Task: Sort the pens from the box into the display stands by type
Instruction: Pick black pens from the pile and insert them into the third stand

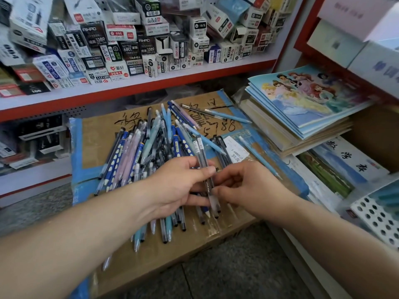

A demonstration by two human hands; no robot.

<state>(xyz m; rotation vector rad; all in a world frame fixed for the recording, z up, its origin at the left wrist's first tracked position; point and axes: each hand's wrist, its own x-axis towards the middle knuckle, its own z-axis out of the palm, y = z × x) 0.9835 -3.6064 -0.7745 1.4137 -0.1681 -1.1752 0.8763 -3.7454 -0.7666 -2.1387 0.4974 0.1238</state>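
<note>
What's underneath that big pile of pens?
A taped cardboard box with black writing and a white label. The pens and the left hand and right hand, both pinching a clear pen, cover its middle; it is closed, so its inside is hidden.

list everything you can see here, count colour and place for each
pens: dozens, blue, pale blue, pink and clear, piled on the cardboard box
clear pen: one, smoky clear, held over the pile
stray pens: a few, pale blue, apart on the box's far and right side
cardboard box: one, brown with blue tape, centre
pen cartons: many, white, black and red, heaped on the shelf
shelf: one, white with red edge, behind the box
notebooks: one stack, blue cartoon covers, right of the box
perforated stand: one, white, lower right
left hand: one, grips the clear pen
right hand: one, pinches the same pen lower down
</note>
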